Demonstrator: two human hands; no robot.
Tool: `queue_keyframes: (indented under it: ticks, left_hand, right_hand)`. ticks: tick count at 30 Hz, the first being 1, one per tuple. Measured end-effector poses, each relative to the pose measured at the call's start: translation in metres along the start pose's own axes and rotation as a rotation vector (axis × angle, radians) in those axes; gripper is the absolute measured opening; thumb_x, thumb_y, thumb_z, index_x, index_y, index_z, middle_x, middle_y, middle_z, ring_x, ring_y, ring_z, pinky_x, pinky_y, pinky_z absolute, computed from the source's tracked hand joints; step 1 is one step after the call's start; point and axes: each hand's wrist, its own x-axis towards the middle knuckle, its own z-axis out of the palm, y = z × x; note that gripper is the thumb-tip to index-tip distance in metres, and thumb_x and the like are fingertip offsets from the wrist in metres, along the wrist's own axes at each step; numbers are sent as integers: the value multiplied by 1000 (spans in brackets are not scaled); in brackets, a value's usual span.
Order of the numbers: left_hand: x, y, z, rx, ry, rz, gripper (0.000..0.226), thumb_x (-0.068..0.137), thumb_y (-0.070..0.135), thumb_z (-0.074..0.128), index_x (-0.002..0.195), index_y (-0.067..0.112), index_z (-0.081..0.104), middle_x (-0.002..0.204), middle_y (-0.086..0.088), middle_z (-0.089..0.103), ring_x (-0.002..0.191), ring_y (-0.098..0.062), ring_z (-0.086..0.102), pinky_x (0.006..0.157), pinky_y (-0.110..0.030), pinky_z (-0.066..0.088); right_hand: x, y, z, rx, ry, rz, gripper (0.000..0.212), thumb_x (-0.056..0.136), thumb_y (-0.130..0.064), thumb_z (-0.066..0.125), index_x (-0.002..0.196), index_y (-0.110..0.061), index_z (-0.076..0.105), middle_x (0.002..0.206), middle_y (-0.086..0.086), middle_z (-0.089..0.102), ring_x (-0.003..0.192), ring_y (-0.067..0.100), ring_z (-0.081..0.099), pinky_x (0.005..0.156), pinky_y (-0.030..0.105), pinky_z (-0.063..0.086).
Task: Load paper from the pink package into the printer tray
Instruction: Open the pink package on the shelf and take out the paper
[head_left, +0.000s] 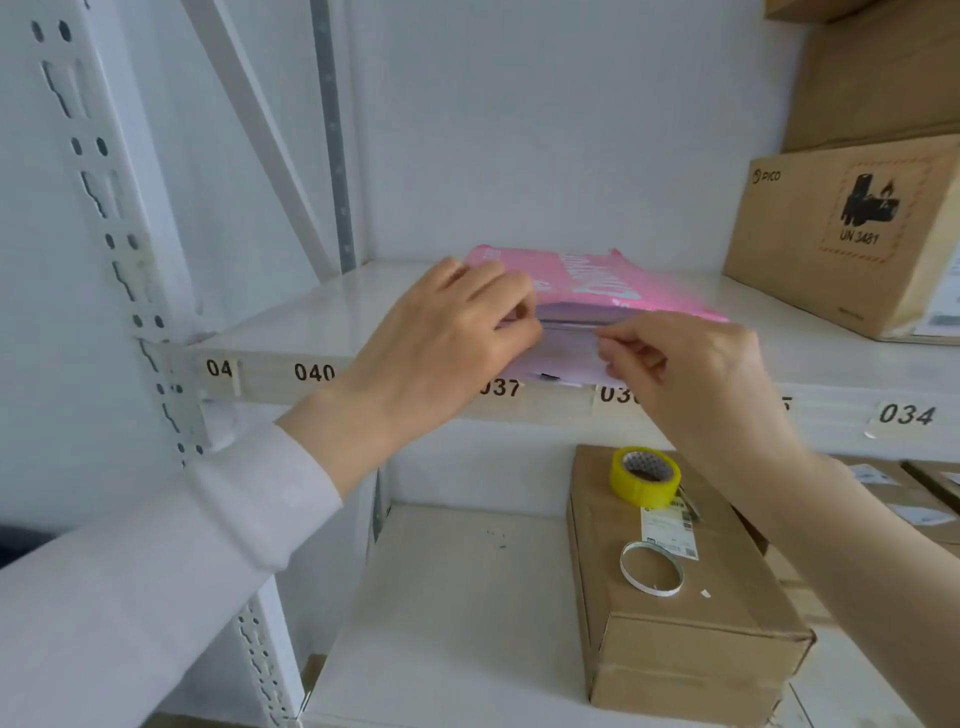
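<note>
A pink paper package (587, 283) lies flat at the centre of the frame on a white metal shelf (291, 322), its open end facing the viewer and jutting slightly over the numbered shelf edge. The left hand (447, 332) pinches the package's open flap at its left side, apparently to steady it and hold the mouth open. The right hand (691, 364) pinches the near edge of the white paper sheets (566, 356) showing at the opening, probably to draw them out. No printer tray is visible. At right a large cardboard box (852, 234) stands well apart from the package. On the lower shelf, beneath the right forearm, a smaller box (675, 634) carries a yellow tape roll (644, 475). Nothing blocks the pull toward the viewer
</note>
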Motion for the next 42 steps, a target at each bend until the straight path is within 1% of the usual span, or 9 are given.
queue_keyframes:
  ticks: [2, 6, 11, 19, 27, 32, 35, 39, 42]
  left_hand:
    - [6, 0, 3, -16, 5, -76, 13, 80, 1, 58, 75, 12, 64, 95, -10, 66, 84, -29, 57, 71, -33, 33]
    - [8, -2, 11, -74, -15, -182, 11, 83, 12, 59, 78, 13, 68, 114, -13, 63, 101, -30, 51, 79, -35, 33]
    - [11, -3, 12, -117, 20, -233, 14, 84, 16, 56, 78, 13, 68, 109, -11, 66, 94, -32, 61, 75, -35, 36]
    - [13, -7, 19, -115, 3, -212, 9, 80, 21, 64, 81, 21, 73, 108, -8, 68, 92, -29, 63, 75, -34, 33]
    - [15, -8, 20, -115, -27, -231, 9, 80, 21, 65, 79, 19, 74, 105, -5, 69, 89, -27, 63, 75, -33, 31]
    - [15, -9, 20, -143, -30, -244, 14, 82, 25, 61, 81, 19, 74, 102, -4, 69, 87, -27, 63, 73, -31, 32]
    - [16, -12, 19, -167, -50, -249, 17, 82, 29, 60, 82, 20, 74, 101, -4, 69, 85, -27, 64, 71, -33, 41]
    - [20, -9, 18, -203, -66, -282, 26, 80, 33, 54, 78, 18, 74, 98, -4, 70, 84, -27, 64, 69, -33, 44]
    - [21, -5, 18, -202, -58, -283, 27, 80, 31, 52, 74, 15, 73, 96, -5, 70, 83, -26, 64, 67, -33, 44]
  right_hand:
    - [6, 3, -1, -20, 5, 5, 12, 79, -7, 58, 75, -7, 70, 61, 10, 68, 54, 26, 66, 55, 35, 46]
    - [13, 6, -2, -125, 36, 5, 9, 75, -7, 60, 75, -8, 69, 68, 10, 69, 52, 32, 59, 47, 39, 53]
    - [14, 9, -5, -338, 110, -59, 9, 78, -12, 64, 70, -14, 67, 70, 7, 68, 47, 32, 58, 36, 29, 44]
    - [23, 11, -5, -413, 68, -95, 13, 74, -10, 67, 62, -14, 68, 66, 7, 63, 50, 27, 57, 39, 21, 33]
    - [25, 9, -8, -419, 54, -102, 15, 74, -13, 67, 60, -10, 68, 65, 8, 63, 51, 27, 58, 41, 19, 31]
    - [27, 10, -5, -502, 9, -100, 16, 72, -10, 67, 57, -9, 65, 65, 9, 60, 49, 28, 56, 38, 21, 34]
    - [30, 10, -4, -552, -24, -95, 18, 71, -10, 67, 54, -9, 63, 64, 8, 59, 47, 28, 55, 39, 18, 27]
    - [36, 9, -4, -568, -47, -111, 16, 66, -7, 67, 51, -10, 60, 61, 8, 56, 44, 29, 53, 45, 13, 10]
    - [38, 11, -5, -518, -57, -132, 13, 64, -5, 65, 52, -9, 61, 61, 9, 55, 44, 30, 53, 41, 16, 20]
